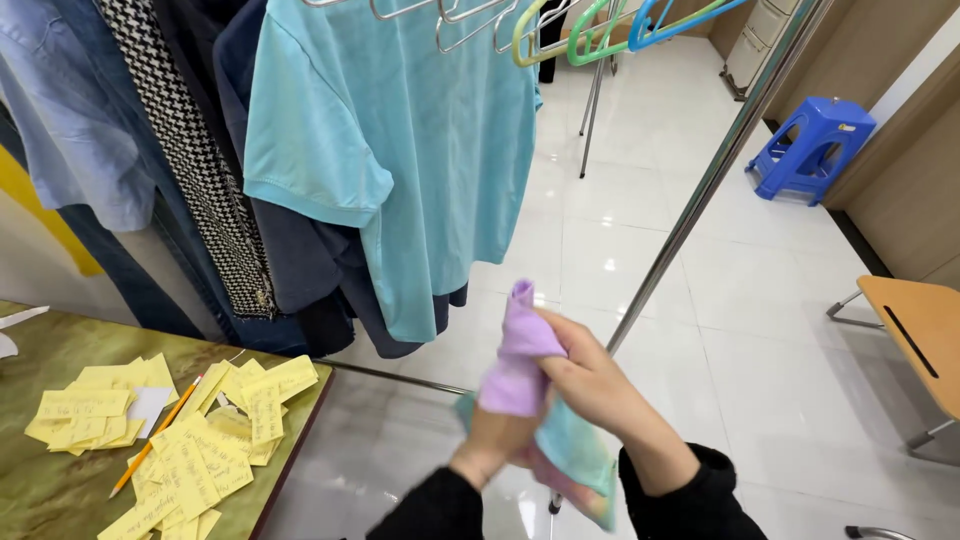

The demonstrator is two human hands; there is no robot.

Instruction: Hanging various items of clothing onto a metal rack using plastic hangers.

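Both my hands hold a soft, pastel tie-dye cloth (522, 360), purple at the top and teal and pink lower down. My right hand (595, 380) grips its upper part from the right, fingers wrapped around the purple fold. My left hand (492, 440) is under and behind the cloth, mostly hidden by it. Just above hangs a light teal t-shirt (400, 150) on a clothes rack, with dark garments behind it. Black sleeves cover both my forearms.
Empty green and blue hangers (600, 30) hang on the rail. The rack's metal pole (690, 210) slants down beside my hands. A green table (60, 490) at left carries yellow paper slips and a pencil (160, 435). A blue stool (812, 145) and a wooden chair (915, 335) stand right.
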